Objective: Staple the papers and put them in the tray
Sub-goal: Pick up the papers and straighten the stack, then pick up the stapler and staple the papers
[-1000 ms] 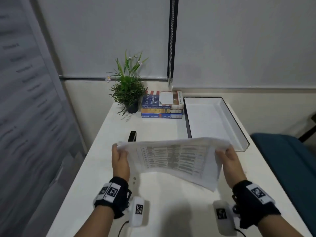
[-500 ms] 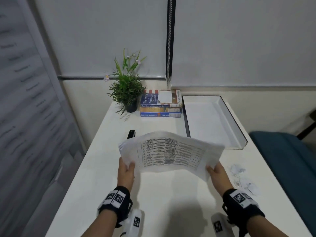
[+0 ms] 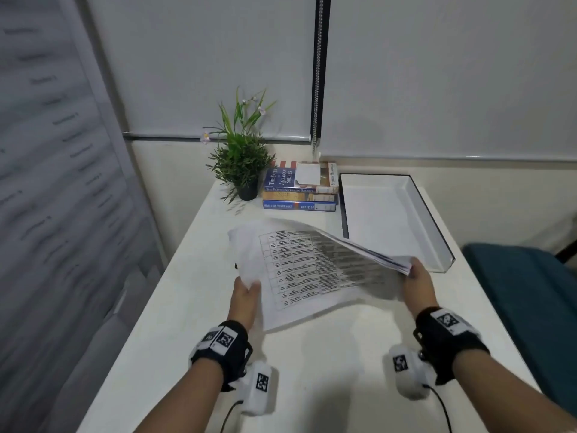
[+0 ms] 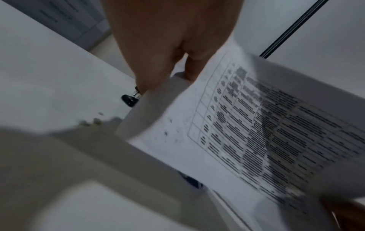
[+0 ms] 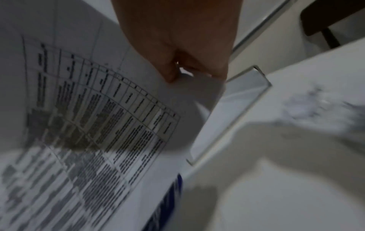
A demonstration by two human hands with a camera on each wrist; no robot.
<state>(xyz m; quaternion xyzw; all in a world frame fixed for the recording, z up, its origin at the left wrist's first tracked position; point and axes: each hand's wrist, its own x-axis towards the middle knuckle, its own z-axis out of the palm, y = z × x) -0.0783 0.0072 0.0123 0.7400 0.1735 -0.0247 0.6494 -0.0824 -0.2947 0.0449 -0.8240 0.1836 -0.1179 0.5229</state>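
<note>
A stack of printed papers (image 3: 306, 267) with a table on the top sheet hangs over the white desk, sagging in the middle. My left hand (image 3: 246, 295) pinches its left edge, shown close in the left wrist view (image 4: 158, 81). My right hand (image 3: 416, 282) grips the right edge, which is lifted higher (image 5: 189, 75). The papers (image 4: 247, 125) (image 5: 88, 125) fill both wrist views. A black stapler (image 4: 129, 100) lies on the desk, mostly hidden under the papers' left side. The white tray (image 3: 390, 217) with a dark rim stands at the back right, its near corner (image 5: 237, 109) beside my right hand.
A potted plant (image 3: 243, 164) and a stack of books (image 3: 301, 189) stand at the back of the desk (image 3: 327, 370). Grey smudges mark the desk right of my right hand (image 5: 316, 106). A teal chair (image 3: 524, 292) is at the right, a frosted panel (image 3: 56, 182) at the left.
The papers have come down toward the desk and turned, with the right edge now higher than the left. Both hands moved lower and the stapler went out of sight in the head view.
</note>
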